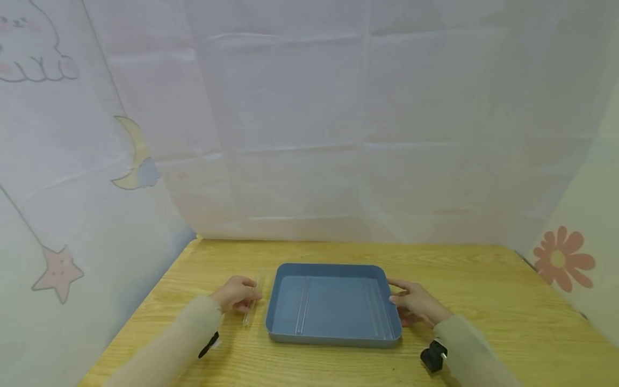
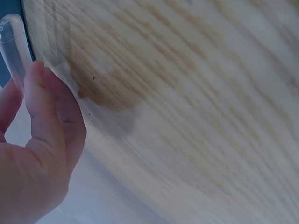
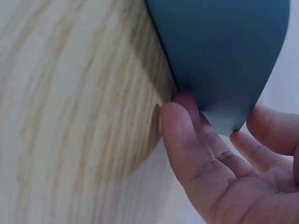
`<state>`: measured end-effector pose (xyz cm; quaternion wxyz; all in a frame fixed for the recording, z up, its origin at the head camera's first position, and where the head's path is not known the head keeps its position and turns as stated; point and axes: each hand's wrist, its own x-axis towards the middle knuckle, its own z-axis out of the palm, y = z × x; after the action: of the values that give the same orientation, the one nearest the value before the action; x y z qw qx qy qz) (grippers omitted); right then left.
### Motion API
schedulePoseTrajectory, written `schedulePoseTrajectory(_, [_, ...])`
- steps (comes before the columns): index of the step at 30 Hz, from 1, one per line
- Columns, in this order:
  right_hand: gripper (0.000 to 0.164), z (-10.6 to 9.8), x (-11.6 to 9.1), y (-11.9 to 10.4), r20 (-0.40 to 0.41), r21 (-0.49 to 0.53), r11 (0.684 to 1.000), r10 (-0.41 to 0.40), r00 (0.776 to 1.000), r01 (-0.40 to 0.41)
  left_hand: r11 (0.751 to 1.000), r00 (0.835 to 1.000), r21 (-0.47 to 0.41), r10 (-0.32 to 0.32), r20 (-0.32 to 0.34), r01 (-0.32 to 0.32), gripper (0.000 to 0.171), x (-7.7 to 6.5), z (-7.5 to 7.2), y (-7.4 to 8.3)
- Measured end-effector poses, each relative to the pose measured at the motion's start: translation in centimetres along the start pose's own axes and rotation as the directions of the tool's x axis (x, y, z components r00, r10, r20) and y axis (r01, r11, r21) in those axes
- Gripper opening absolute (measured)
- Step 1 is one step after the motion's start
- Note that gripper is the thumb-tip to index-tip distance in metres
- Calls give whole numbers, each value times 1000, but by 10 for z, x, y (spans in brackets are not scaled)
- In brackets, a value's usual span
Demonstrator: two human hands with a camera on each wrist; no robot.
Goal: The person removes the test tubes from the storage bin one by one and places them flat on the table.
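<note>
My left hand (image 1: 236,294) pinches a clear test tube (image 1: 249,312) just left of the blue tray (image 1: 338,307). The tube's rounded end points up past the fingertips in the left wrist view, where the tube (image 2: 14,44) looks see-through. At the tray's right side, my right hand (image 1: 417,302) holds the wall, thumb at the rim and the other fingers against the outside and lower edge of the tray (image 3: 224,51). Inside the tray lies one clear tube (image 1: 303,306) toward the left, and more clear tubes (image 1: 376,307) lie close together toward the right; their exact number is hard to tell.
The tray stands on a yellow wood-grain table (image 1: 464,279). A pale hanging sheet (image 1: 362,134) rises behind the table's back edge, and printed cloth with a moon (image 1: 132,153) and a flower (image 1: 563,259) flanks it.
</note>
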<state>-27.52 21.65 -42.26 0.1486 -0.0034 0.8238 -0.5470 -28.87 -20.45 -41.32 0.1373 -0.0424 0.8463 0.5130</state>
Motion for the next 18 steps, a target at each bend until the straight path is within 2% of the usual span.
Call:
schedulePoseTrajectory(4, [58, -1, 0, 1, -1, 5, 1000, -1, 1000, 1, 1000, 1000, 3, -14, -20, 14, 53, 1, 3, 2])
schedulePoseTrajectory(10, [57, 1, -2, 2, -5, 14, 1000, -17, 1000, 17, 999, 998, 51, 2, -63, 1, 48, 1, 7, 1])
schedulePoseTrajectory(13, [57, 1, -2, 1, -2, 8, 1000, -24, 1000, 24, 995, 995, 100, 18, -93, -8, 40, 1, 8, 3])
schedulePoseTrajectory(18, [57, 2, -3, 1, -6, 17, 1000, -10, 1000, 10, 982, 993, 185, 56, -99, -37, 22, 3, 13, 5])
